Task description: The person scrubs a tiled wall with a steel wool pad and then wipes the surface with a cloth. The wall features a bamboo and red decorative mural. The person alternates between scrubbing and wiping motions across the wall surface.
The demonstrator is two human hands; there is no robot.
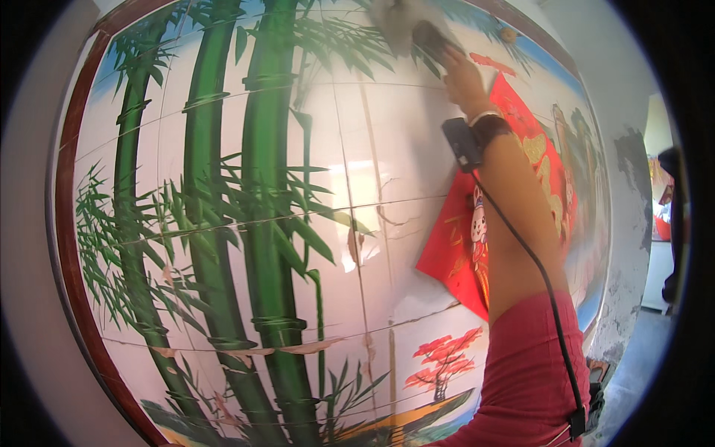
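My right hand is raised high against the painted tile wall, its fingers closed on a motion-blurred grey brush or duster. A dark part of that tool lies next to my fingers. Its exact kind is hard to make out. Just below the hand, a red paper decoration with gold figures and a cartoon rabbit hangs diamond-wise on the wall, partly covered by my forearm. On my wrist sits a small black device on a dark strap. My left hand is out of view.
Tall green bamboo stalks are painted on the tiles, with peeling patches and cracks lower down. A brown frame borders the mural. From the wrist device a black cable runs down my arm. At right stands a grey wall edge with flaking paint.
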